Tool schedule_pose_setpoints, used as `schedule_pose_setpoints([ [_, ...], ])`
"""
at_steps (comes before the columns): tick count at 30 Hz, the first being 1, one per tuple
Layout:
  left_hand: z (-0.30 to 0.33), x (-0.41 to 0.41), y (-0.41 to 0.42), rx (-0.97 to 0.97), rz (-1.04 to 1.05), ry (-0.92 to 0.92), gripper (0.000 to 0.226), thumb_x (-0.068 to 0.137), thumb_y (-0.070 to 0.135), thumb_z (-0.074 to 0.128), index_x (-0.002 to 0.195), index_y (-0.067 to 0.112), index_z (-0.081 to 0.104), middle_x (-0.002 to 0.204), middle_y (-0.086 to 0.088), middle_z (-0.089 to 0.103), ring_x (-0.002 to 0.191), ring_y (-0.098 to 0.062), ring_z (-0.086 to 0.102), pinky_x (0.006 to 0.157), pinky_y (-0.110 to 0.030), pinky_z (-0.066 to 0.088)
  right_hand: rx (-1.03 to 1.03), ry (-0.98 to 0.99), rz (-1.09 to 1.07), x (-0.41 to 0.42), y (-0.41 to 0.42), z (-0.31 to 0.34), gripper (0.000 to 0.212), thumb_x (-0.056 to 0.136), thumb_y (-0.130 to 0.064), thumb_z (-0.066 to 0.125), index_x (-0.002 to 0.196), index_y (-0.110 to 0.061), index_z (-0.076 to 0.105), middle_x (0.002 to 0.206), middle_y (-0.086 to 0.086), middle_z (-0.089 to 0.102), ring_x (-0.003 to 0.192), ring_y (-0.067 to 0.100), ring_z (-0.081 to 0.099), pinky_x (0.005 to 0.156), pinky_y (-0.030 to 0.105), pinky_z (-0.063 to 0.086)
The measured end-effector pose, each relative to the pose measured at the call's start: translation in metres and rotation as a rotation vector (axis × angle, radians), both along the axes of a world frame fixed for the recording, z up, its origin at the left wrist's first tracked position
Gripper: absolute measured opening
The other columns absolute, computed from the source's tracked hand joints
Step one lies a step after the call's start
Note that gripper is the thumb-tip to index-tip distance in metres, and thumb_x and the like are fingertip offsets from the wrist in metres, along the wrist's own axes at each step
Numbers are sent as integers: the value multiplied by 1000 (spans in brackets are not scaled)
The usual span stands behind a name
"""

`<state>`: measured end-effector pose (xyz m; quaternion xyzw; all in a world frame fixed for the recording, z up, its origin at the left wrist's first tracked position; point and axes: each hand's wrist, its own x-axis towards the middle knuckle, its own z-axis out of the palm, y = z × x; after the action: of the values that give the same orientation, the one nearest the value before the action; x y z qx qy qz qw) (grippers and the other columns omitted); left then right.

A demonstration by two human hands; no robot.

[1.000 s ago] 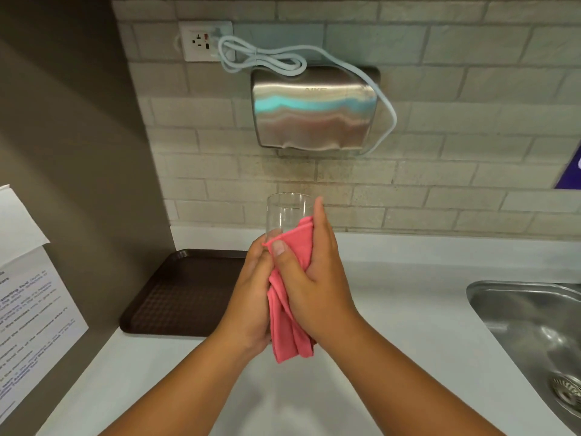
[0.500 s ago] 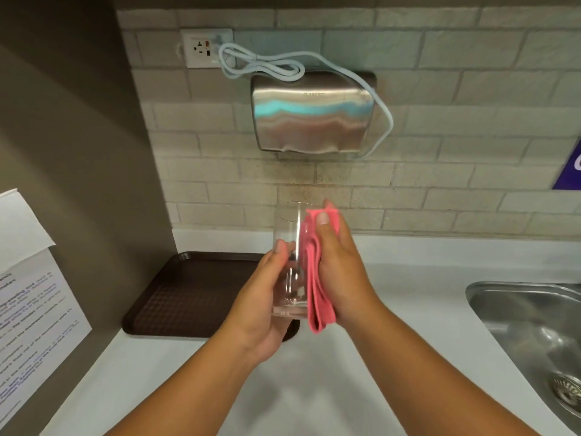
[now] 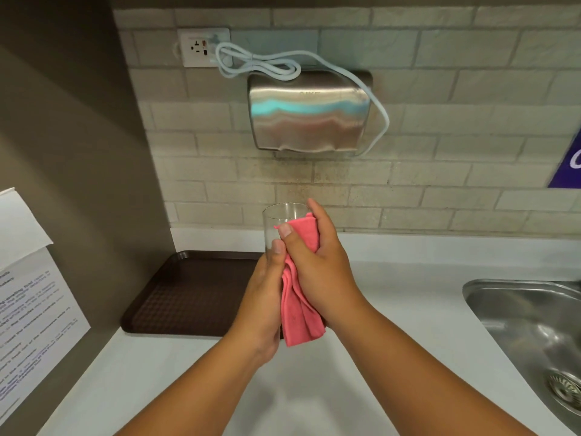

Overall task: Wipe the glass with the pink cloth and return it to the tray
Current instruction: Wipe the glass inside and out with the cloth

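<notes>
My left hand [image 3: 267, 297] wrapped round the lower part of the glass [image 3: 276, 225], held upright above the bench [image 3: 393, 278], my right hand [image 3: 317, 265] pressing the pink cloth [image 3: 298, 309] against its side, brown tray [image 3: 188, 291] just left, bare.

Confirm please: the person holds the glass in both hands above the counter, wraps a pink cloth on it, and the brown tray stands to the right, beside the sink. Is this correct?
One detail is wrong. The brown tray lies to the left, against the side wall; the sink is on the right. The head view shows it. The rest holds: both hands grip the glass, with the pink cloth around it.
</notes>
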<state>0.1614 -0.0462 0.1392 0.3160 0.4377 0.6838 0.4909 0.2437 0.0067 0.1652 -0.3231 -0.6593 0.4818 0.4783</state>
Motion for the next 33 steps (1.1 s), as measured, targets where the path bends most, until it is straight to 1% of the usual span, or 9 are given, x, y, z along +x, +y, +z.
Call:
schedule_pose_setpoints([
  [5, -6, -4, -3, 35, 6, 156, 67, 79, 81, 62, 128, 36, 72, 125, 1, 82, 117, -18, 78, 94, -39, 63, 1, 34, -14, -2, 9, 17, 65, 89, -71, 56, 150, -52, 42, 134, -21, 60, 114, -4, 61, 94, 22, 50],
  [8, -10, -1, -8, 26, -5, 163, 71, 78, 79, 62, 129, 32, 74, 123, -8, 82, 112, -25, 80, 85, -38, 65, -142, 171, -39, 3, 22, 35, 40, 100, -60, 51, 132, -39, 64, 108, -17, 75, 94, -1, 71, 82, 22, 57],
  [11, -4, -5, -8, 15, -13, 103, 72, 86, 77, 52, 130, 25, 77, 124, -17, 81, 109, -30, 80, 86, -40, 65, -251, 214, 41, 7, 17, 31, 19, 102, -60, 47, 107, -61, 65, 110, -7, 77, 89, 14, 76, 75, 32, 62],
  [14, 4, -17, -3, -1, -12, 33, 77, 84, 77, 50, 126, 20, 80, 122, -18, 82, 113, -35, 80, 89, -47, 66, -172, 142, 102, 5, 0, 11, 49, 99, -66, 46, 147, -62, 39, 139, -21, 56, 115, 5, 65, 92, 30, 56],
  [17, 7, -19, -2, -24, -2, 45, 78, 83, 76, 54, 138, 23, 71, 128, -11, 81, 121, -31, 77, 109, -54, 56, -39, 52, 122, 3, -7, -2, 80, 88, -69, 57, 155, -65, 14, 141, -37, 44, 119, -14, 55, 98, 20, 49],
  [22, -4, -16, 0, 13, 35, 202, 45, 96, 67, 53, 128, 37, 63, 115, 8, 84, 110, -13, 81, 91, -40, 65, 124, -132, -24, 0, -14, 5, 94, 89, -70, 55, 159, -56, -7, 175, -11, 4, 158, 12, 17, 123, 37, 26],
  [26, -7, -11, -6, 57, 52, 283, 49, 93, 69, 53, 132, 40, 59, 110, 17, 82, 99, -7, 80, 74, -27, 65, 139, -65, -117, 3, 2, 20, 71, 95, -66, 52, 158, -50, 24, 155, -13, 46, 134, 6, 51, 103, 28, 46],
  [30, -6, -4, -11, 119, 62, 150, 65, 80, 76, 63, 133, 38, 62, 109, -8, 70, 91, -31, 73, 83, -49, 63, -40, 141, -98, 11, 21, 39, 26, 107, -54, 41, 121, -45, 61, 88, -34, 70, 80, -14, 66, 67, 7, 48],
  [33, -1, -6, -9, 123, 95, 111, 62, 74, 74, 63, 124, 39, 66, 101, -5, 70, 91, -32, 69, 82, -47, 64, -40, 142, -54, 11, 11, 31, 42, 106, -58, 36, 144, -47, 50, 105, -41, 59, 98, -16, 62, 79, 7, 46],
])
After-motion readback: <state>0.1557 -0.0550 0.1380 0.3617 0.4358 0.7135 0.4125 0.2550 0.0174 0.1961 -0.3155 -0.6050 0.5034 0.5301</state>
